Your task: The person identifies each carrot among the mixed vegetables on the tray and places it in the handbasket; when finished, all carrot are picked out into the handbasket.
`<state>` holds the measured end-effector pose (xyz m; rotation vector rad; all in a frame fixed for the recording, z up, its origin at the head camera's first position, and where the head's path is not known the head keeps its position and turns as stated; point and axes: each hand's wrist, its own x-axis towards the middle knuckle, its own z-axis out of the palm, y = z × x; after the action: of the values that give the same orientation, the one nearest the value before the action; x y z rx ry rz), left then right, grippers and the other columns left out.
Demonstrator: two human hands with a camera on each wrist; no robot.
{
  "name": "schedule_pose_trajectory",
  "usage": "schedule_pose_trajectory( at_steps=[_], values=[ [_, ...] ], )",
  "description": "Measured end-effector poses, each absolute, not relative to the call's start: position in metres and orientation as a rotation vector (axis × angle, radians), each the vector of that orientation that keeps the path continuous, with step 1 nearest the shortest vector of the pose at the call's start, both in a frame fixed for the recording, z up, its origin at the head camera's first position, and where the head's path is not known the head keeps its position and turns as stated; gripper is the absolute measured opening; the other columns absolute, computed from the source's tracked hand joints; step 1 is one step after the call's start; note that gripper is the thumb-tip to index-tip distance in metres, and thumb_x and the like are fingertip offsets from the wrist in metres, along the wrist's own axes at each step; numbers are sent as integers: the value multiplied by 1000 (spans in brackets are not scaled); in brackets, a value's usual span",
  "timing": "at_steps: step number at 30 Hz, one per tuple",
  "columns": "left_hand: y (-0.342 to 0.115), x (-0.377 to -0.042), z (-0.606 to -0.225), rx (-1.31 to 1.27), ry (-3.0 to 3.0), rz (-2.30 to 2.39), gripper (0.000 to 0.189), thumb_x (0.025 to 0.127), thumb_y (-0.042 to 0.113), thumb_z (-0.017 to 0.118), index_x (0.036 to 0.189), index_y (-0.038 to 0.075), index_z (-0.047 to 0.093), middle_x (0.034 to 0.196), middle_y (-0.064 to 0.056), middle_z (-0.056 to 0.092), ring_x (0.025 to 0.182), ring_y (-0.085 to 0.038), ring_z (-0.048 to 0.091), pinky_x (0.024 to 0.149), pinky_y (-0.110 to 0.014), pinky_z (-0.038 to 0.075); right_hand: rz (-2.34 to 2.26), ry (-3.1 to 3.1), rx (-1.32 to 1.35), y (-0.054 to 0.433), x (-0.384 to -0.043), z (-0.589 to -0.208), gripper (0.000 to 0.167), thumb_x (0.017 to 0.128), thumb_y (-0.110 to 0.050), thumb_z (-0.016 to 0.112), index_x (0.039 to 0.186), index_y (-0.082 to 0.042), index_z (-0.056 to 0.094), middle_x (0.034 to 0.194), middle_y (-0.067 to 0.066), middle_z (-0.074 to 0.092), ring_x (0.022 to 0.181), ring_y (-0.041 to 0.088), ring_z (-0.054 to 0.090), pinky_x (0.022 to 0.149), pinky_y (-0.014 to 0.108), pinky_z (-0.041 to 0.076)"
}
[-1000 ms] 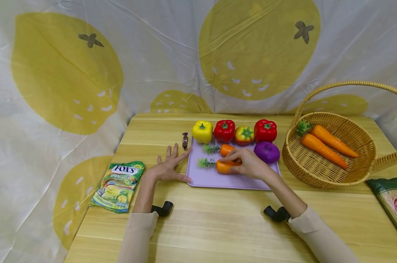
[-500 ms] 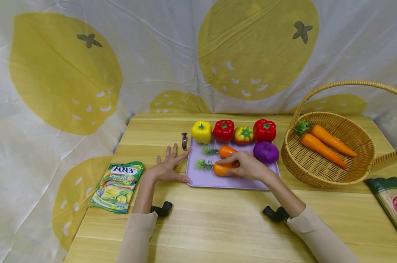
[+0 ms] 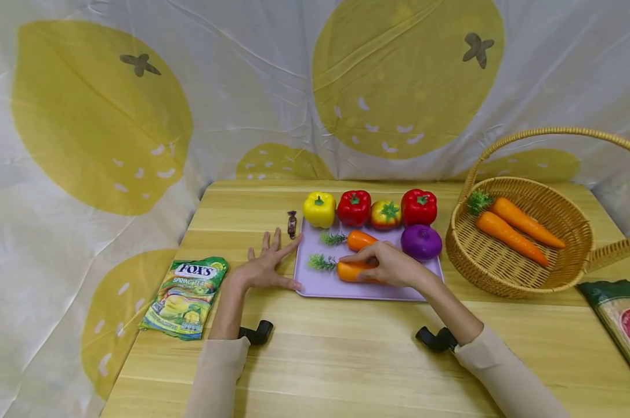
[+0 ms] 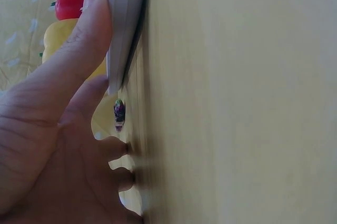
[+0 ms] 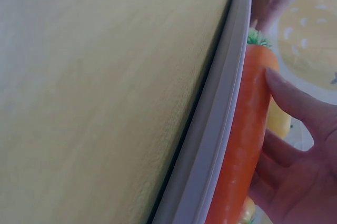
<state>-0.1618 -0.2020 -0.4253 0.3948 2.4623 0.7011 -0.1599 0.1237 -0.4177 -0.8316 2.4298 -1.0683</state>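
Note:
My right hand (image 3: 390, 264) pinches the thick end of a carrot (image 5: 247, 134) that lies on the lilac tray (image 3: 320, 288), its green leaves toward the left. Behind it on the tray lies a second carrot (image 3: 360, 240), partly covered by the right hand. Spread wide, my left hand (image 3: 265, 268) rests at the tray's left edge; in the left wrist view its thumb (image 4: 95, 23) touches the tray rim. Along the tray's back stand a yellow pepper (image 3: 319, 210), two red peppers (image 3: 354, 209) and a red-yellow tomato-like piece (image 3: 385, 215). A purple onion (image 3: 422, 242) sits at the right.
A wicker basket (image 3: 461, 270) with a tall handle holds two carrots (image 3: 513, 238) at the right. A wrapped candy (image 3: 292, 224) lies left of the tray. A green Fox's bag (image 3: 187, 299) is at the left, another package (image 3: 625, 325) at the far right.
The right hand has shifted the front carrot slightly left and toward me on the tray. The left hand stays at the tray's edge.

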Motion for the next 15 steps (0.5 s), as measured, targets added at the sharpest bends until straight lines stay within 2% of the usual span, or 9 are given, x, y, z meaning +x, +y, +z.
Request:
schedule_pose_trajectory(
  at_steps=[15],
  values=[
    [-202, -161, -425, 397, 2463, 707, 114, 84, 47, 84, 167, 33, 9, 169, -22, -28, 154, -45, -32, 116, -79, -18, -1077, 2429, -840, 123, -159, -420, 43, 90, -16, 81, 132, -20, 73, 135, 0, 72, 127, 19, 60, 98, 35, 51]
  ],
)
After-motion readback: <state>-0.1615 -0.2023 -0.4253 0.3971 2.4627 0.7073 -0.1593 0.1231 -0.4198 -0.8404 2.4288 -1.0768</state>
